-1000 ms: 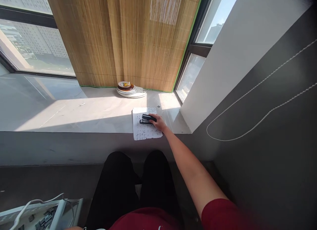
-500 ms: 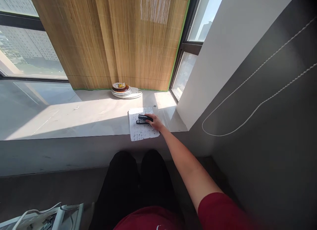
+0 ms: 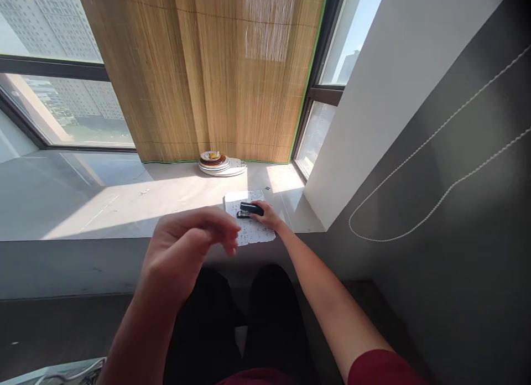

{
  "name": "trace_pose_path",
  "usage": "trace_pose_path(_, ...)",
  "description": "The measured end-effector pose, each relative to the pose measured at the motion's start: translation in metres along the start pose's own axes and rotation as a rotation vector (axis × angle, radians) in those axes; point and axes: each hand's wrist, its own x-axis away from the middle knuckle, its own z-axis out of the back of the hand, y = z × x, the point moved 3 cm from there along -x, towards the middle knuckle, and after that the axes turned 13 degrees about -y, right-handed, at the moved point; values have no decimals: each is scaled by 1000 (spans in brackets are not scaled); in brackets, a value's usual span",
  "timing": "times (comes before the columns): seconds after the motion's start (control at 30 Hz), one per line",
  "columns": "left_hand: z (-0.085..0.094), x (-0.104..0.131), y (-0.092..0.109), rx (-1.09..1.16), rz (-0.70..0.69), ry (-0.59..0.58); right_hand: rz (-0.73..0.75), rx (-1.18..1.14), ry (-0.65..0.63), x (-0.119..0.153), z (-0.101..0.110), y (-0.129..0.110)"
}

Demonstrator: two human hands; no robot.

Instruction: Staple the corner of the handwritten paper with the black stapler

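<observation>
A black stapler [image 3: 250,208] stands on handwritten sheets of paper [image 3: 256,233] near the front edge of the window ledge. My right hand [image 3: 266,213] grips the stapler's right end from the side, with part of that end hidden under the fingers. My left hand [image 3: 186,252] is raised closer to the camera, left of the paper. Its fingers are loosely bent, with nothing visible in them. It covers part of the ledge's front edge and appears near the paper's left side in the picture.
A stack of plates [image 3: 219,167] stands at the back of the ledge [image 3: 178,194] by a bamboo blind [image 3: 215,86]. A small dark object [image 3: 267,188] lies behind the paper. A white bead chain [image 3: 375,239] hangs along the right wall. A pale frame with cables [image 3: 74,371] is at bottom left.
My left hand has come into view from below and reached up toward the paper. My right hand keeps its hold on the stapler. The view has tilted up slightly.
</observation>
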Motion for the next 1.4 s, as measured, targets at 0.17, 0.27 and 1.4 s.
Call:
trace_pose_path(0.17,-14,-99,-153,-693,271,-87,43,48,1,0,1,-9)
trace_pose_path(0.27,-21,-127,-232,-770,293,-279,18,122,-21,1,0,-10)
trace_pose_path(1.4,-86,-189,-282,-935,-84,-1025,-161,730,49,32,73,33)
